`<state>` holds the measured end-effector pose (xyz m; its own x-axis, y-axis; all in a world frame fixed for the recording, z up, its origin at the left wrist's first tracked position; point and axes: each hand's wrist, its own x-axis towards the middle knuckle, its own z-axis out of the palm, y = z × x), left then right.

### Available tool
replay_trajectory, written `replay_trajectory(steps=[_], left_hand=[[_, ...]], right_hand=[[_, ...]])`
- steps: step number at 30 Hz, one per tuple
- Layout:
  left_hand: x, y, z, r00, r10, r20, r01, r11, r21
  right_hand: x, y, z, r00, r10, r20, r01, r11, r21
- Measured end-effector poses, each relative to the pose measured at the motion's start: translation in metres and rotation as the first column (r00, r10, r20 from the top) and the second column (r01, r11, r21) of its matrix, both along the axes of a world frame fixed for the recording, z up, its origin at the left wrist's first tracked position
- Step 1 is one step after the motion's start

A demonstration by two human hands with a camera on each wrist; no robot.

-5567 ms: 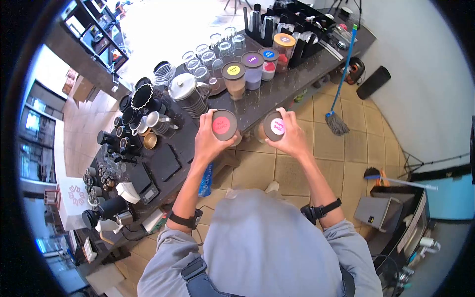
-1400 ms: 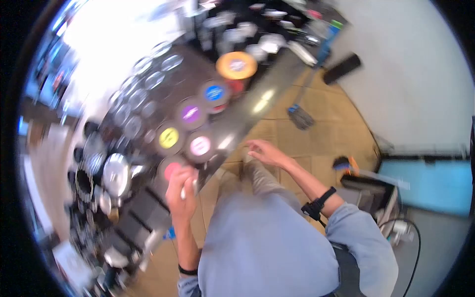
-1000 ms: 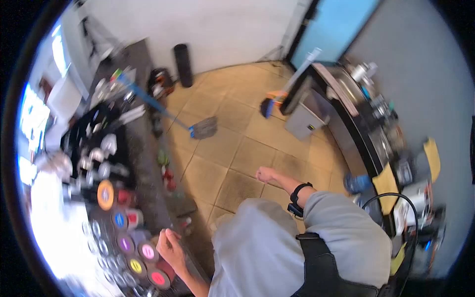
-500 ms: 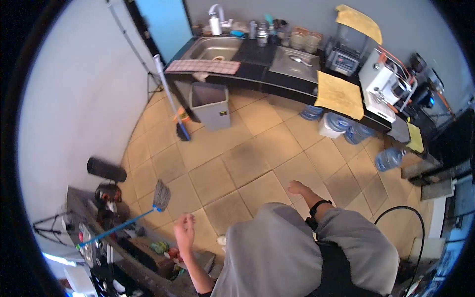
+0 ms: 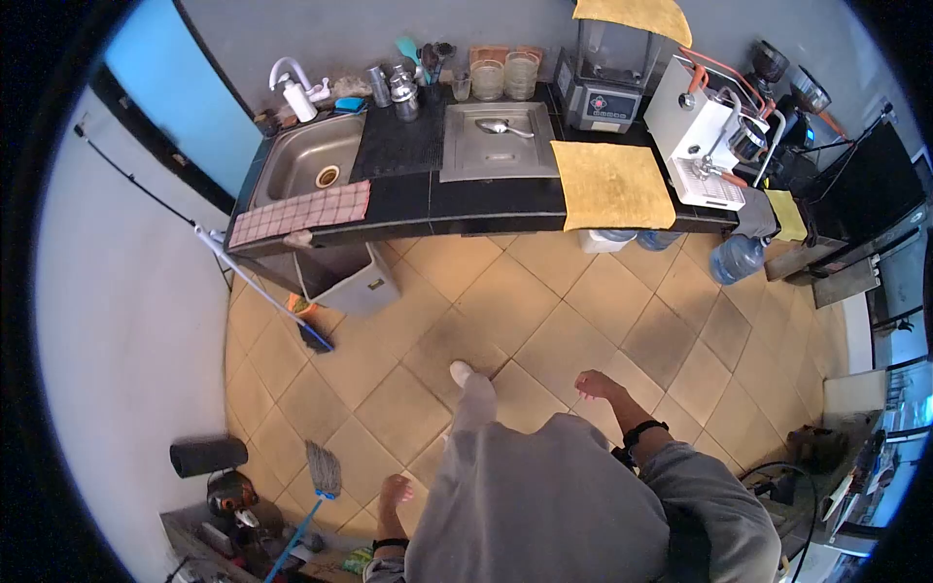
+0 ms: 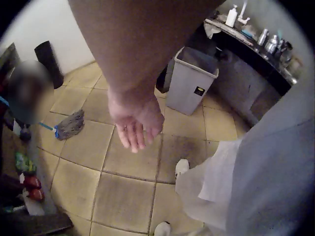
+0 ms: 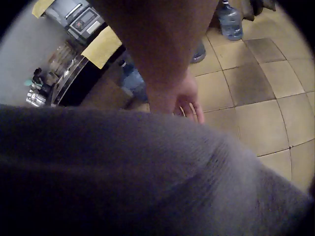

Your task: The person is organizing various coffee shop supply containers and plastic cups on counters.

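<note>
Tiled floor [image 5: 437,352] beside a worktop [image 5: 400,199]

The worktop bears a sink [image 5: 296,157], a blender [image 5: 604,102] and a coffee machine [image 5: 680,126]; a bin [image 5: 358,289] stands by its edge. Above the floor, the left hand [image 5: 394,491] hangs with fingers loosely extended, nearest the mop [image 5: 324,468], whose head lies on the tiles. The right hand [image 5: 595,384] hangs relaxed, fingers slightly bent.

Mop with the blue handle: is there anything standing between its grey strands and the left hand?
Nothing visible stands between the left hand and the grey mop strands; in the head and left wrist views, only tiled floor shows between them.
</note>
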<state>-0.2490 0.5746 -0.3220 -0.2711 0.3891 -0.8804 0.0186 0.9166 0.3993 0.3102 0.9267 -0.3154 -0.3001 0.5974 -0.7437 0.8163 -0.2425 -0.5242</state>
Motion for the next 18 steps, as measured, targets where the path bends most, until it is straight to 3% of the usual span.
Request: replay_trajectory(steps=[3, 5, 6, 7, 8, 9, 10, 11, 12, 13, 15, 17, 18], left_hand=[[-0.041, 0.068, -0.014, 0.997, -0.074, -0.002, 0.074, 0.997, 0.034], [-0.066, 0.14, -0.016, 0.98, -0.196, -0.03, 0.198, 0.973, 0.121], [-0.076, 0.179, -0.012, 0.954, -0.292, -0.066, 0.299, 0.936, 0.185], [-0.087, 0.223, -0.01, 0.836, -0.468, -0.286, 0.537, 0.807, 0.246], [-0.094, 0.27, -0.015, 0.649, -0.575, -0.498, 0.742, 0.624, 0.247], [-0.101, 0.318, -0.036, 0.449, -0.482, -0.752, 0.882, 0.372, 0.288], [-0.092, 0.374, 0.011, 0.628, -0.507, -0.59, 0.777, 0.434, 0.455], [-0.058, 0.436, 0.093, 0.631, -0.438, -0.641, 0.775, 0.403, 0.487], [-0.056, 0.483, 0.091, 0.698, -0.461, -0.548, 0.716, 0.424, 0.555], [-0.033, 0.529, 0.14, 0.799, -0.431, -0.418, 0.59, 0.434, 0.68], [-0.003, 0.613, 0.181, 0.786, -0.394, -0.476, 0.59, 0.247, 0.769], [0.033, 0.682, 0.238, 0.755, -0.416, -0.507, 0.646, 0.336, 0.685], [0.041, 0.716, 0.231, 0.747, -0.372, -0.551, 0.652, 0.249, 0.716]], right_hand=[[-0.029, 0.046, 0.033, 0.999, 0.011, 0.05, -0.009, 1.0, -0.022], [-0.054, 0.092, 0.058, 1.0, 0.024, -0.008, -0.023, 0.996, 0.09], [-0.064, 0.12, 0.059, 0.987, 0.156, -0.04, -0.141, 0.955, 0.262], [-0.07, 0.142, 0.059, 0.957, 0.286, -0.047, -0.24, 0.874, 0.422], [-0.08, 0.164, 0.071, 0.956, 0.165, -0.243, -0.055, 0.914, 0.402], [-0.096, 0.184, 0.09, 0.903, 0.035, -0.429, 0.128, 0.93, 0.344], [-0.117, 0.207, 0.124, 0.897, -0.025, -0.442, 0.18, 0.933, 0.312], [-0.138, 0.235, 0.154, 0.887, -0.083, -0.455, 0.232, 0.931, 0.282], [-0.151, 0.262, 0.165, 0.832, -0.081, -0.548, 0.289, 0.907, 0.306], [-0.162, 0.287, 0.175, 0.769, -0.069, -0.635, 0.348, 0.879, 0.326], [-0.186, 0.335, 0.217, 0.762, -0.099, -0.64, 0.432, 0.814, 0.388], [-0.199, 0.389, 0.233, 0.843, -0.067, -0.534, 0.421, 0.7, 0.577], [-0.202, 0.417, 0.234, 0.844, -0.048, -0.534, 0.431, 0.652, 0.624]])
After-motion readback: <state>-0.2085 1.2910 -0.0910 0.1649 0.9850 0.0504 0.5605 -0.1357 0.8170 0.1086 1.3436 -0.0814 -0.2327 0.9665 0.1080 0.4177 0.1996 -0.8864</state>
